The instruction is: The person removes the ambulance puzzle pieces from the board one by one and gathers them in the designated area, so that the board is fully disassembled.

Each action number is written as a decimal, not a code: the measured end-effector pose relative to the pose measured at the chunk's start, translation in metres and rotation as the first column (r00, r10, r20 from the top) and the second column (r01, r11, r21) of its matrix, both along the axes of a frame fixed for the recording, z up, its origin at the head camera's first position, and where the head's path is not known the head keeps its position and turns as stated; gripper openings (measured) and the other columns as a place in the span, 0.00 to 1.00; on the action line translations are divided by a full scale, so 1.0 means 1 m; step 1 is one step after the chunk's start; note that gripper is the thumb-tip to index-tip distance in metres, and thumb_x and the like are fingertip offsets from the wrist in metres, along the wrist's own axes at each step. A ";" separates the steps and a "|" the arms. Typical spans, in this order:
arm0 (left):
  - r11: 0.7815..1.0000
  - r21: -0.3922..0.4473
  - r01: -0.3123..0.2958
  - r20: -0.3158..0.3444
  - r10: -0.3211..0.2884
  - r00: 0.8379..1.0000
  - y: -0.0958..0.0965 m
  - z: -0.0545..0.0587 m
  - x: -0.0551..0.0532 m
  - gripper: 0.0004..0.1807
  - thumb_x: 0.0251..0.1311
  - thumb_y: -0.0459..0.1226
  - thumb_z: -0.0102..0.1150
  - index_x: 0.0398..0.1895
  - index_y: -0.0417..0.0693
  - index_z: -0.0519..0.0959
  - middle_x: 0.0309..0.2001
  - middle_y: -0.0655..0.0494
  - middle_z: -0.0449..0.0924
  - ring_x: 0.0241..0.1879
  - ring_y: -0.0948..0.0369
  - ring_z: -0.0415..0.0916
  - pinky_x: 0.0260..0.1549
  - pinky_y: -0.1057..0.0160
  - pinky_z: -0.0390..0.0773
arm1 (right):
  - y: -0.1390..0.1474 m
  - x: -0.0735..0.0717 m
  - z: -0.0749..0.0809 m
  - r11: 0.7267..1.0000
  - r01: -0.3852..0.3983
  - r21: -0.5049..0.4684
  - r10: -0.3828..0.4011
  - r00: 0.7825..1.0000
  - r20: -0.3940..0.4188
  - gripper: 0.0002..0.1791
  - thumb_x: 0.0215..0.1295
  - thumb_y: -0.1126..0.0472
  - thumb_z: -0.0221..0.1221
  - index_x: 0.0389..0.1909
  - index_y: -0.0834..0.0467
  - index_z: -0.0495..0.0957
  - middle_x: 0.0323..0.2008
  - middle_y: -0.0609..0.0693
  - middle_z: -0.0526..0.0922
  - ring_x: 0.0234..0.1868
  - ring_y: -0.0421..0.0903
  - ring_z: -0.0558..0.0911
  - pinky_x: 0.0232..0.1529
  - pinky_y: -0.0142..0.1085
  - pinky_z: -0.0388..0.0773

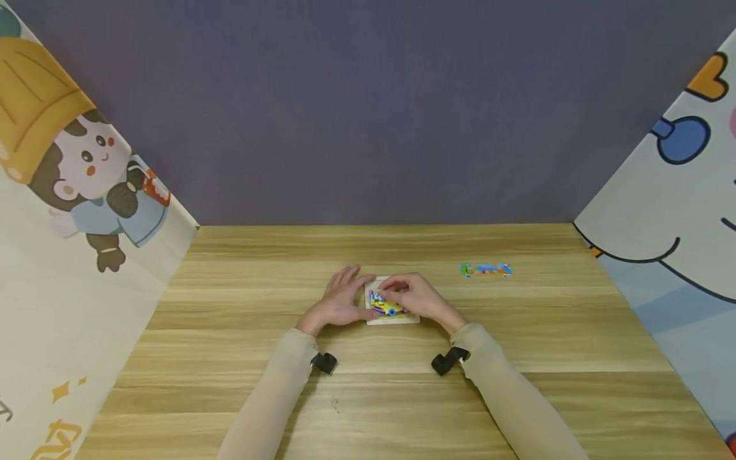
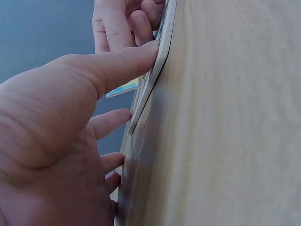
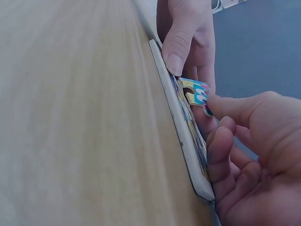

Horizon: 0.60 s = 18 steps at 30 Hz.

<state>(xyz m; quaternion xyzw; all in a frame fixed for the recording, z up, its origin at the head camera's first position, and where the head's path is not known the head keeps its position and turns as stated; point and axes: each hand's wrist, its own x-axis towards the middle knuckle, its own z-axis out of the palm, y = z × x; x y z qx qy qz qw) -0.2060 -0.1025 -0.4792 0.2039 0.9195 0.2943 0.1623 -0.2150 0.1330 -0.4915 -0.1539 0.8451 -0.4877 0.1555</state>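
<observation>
A small jigsaw board [image 1: 397, 321] with a pale frame lies flat on the table, a yellow and blue picture partly filling it. My left hand [image 1: 337, 303] is at the board's left side, fingers spread and fairly straight. Its thumb [image 2: 127, 61] rests on the near edge of the frame, and the index fingertip is right at the far-left corner. Above the picture, my right hand [image 1: 418, 297] pinches a jigsaw piece [image 3: 197, 92] between thumb and fingers. The piece is tilted up and shows yellow, blue and white eye-like spots; the right fingers cover part of the picture.
Several loose jigsaw pieces [image 1: 485, 269] lie in a cluster at the back right of the wooden table [image 1: 368, 409]. A dark upright panel [image 1: 379, 115] stands behind the table, with cartoon-printed walls [image 1: 52, 268] on both sides.
</observation>
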 end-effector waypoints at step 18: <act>1.000 0.009 -0.003 0.003 0.003 1.000 0.000 -0.004 -0.001 0.50 0.61 0.55 0.73 0.84 0.54 0.62 0.88 0.41 0.42 0.87 0.41 0.33 0.85 0.39 0.32 | 0.012 0.001 0.002 0.989 0.016 -0.145 -0.004 0.996 0.084 0.17 0.77 0.55 0.64 0.60 0.60 0.83 0.39 0.55 0.88 0.26 0.43 0.79 0.25 0.33 0.81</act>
